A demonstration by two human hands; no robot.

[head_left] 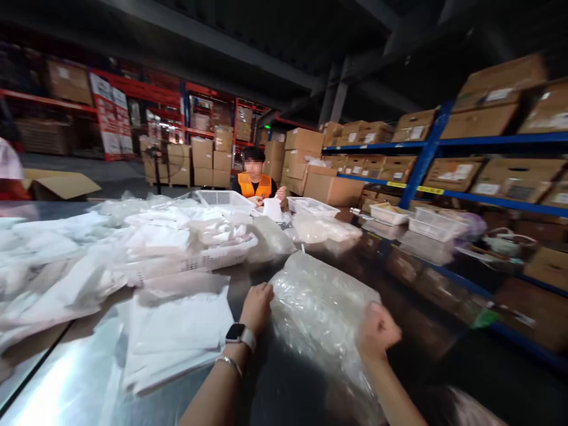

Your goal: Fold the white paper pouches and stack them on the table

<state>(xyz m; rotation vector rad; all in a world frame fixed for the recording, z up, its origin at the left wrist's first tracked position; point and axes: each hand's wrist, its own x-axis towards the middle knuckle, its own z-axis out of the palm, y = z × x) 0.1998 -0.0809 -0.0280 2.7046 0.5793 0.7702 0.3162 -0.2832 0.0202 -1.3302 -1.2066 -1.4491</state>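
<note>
Now, hands and bag:
Left hand (256, 307): fingers curled, gripping the clear plastic bag's (322, 307) left edge.
Right hand (378, 331): fisted on its right edge.
Bag: on the steel counter (66, 378), beside flat white packets (177, 331).

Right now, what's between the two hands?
In the head view, only the clear plastic bag spans the stretch: the left hand grips its left edge, the right hand its right edge.

Both forearms reached forward from the bottom edge, bare to the wrist. The left hand (256, 307) was curled, knuckles up, its wrist banded by a watch and a thin bracelet. The right hand (378, 331) was closed into a fist.
</note>
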